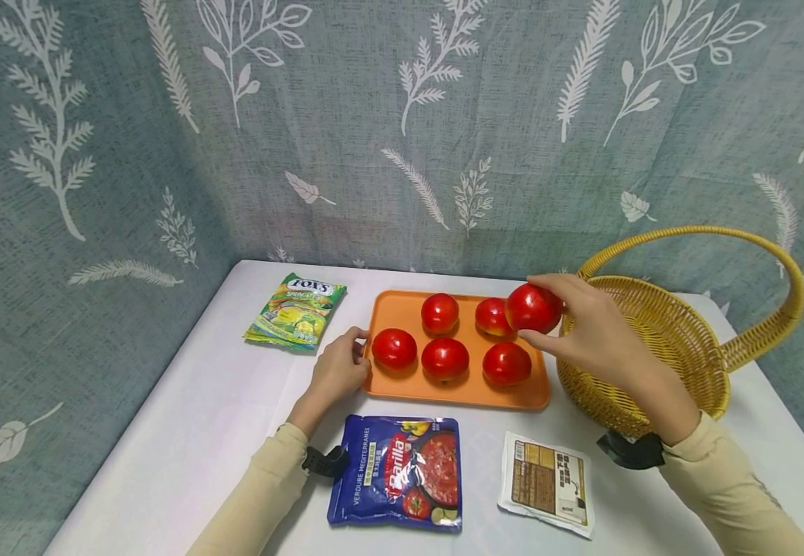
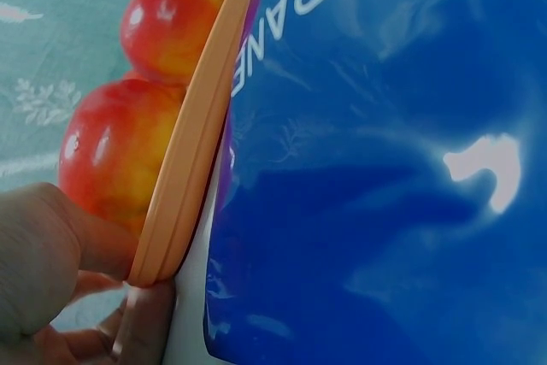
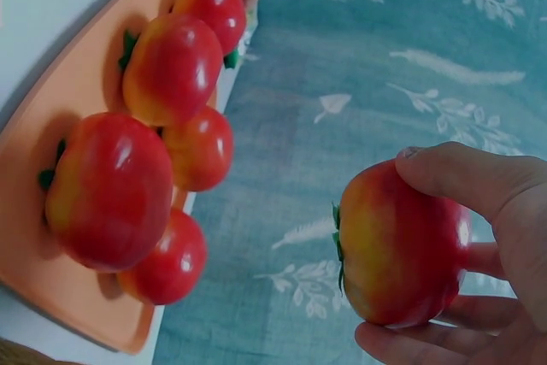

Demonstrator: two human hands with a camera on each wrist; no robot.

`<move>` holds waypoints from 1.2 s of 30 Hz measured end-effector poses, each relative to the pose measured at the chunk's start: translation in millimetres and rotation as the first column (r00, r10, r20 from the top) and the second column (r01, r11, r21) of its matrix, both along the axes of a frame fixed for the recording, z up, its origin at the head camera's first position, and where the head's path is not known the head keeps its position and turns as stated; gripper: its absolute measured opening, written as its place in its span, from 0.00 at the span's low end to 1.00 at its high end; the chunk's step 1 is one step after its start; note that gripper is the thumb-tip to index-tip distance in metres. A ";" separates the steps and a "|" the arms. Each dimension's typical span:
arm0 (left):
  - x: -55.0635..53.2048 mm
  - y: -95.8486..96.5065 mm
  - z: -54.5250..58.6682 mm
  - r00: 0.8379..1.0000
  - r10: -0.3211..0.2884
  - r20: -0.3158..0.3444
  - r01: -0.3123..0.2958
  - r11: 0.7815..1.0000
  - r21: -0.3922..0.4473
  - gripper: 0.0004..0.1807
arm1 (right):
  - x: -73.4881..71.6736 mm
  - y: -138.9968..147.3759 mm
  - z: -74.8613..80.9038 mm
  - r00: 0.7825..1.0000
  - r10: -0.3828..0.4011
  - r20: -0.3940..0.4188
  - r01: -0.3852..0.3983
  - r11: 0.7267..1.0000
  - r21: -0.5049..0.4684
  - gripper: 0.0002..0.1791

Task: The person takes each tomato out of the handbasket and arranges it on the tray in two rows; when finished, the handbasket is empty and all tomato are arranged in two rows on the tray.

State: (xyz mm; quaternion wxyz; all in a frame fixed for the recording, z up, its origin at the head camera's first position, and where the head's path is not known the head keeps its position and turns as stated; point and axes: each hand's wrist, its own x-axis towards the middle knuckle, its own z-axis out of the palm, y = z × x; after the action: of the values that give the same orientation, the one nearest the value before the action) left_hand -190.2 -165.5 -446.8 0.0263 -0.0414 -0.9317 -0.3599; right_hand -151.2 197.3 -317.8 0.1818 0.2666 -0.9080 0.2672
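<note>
My right hand (image 1: 599, 328) grips a tomato (image 1: 534, 308) above the right end of the orange tray (image 1: 471, 391). In the right wrist view this tomato (image 3: 402, 245) shows red and yellow skin and green leaves, with thumb and fingers on opposite sides. Several more tomatoes (image 1: 445, 359) lie on the tray. At the tray's left end, my left hand (image 1: 339, 367) pinches the rim. The left wrist view shows the thumb against the tray's edge (image 2: 184, 160) on one side and fingers on the other.
A wicker basket (image 1: 710, 386) with a tall handle stands right of the tray, partly behind my right forearm. A green candy bag (image 1: 297, 313) lies at the back left. In front are a blue sauce pouch (image 1: 398, 472) and a white-and-brown packet (image 1: 546, 483).
</note>
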 end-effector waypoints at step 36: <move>1.0 0.1 -1.3 1.000 0.005 0.005 -0.005 1.000 0.003 0.25 | -21.6 -46.1 -1.5 0.997 0.080 0.021 -0.080 0.996 -0.041 0.37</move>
State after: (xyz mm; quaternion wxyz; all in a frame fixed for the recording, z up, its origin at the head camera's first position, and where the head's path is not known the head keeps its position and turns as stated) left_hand -189.1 -165.5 -448.1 0.0248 -0.0380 -0.9314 -0.3613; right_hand -172.8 151.1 -319.3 0.1661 0.2960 -0.8931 0.2952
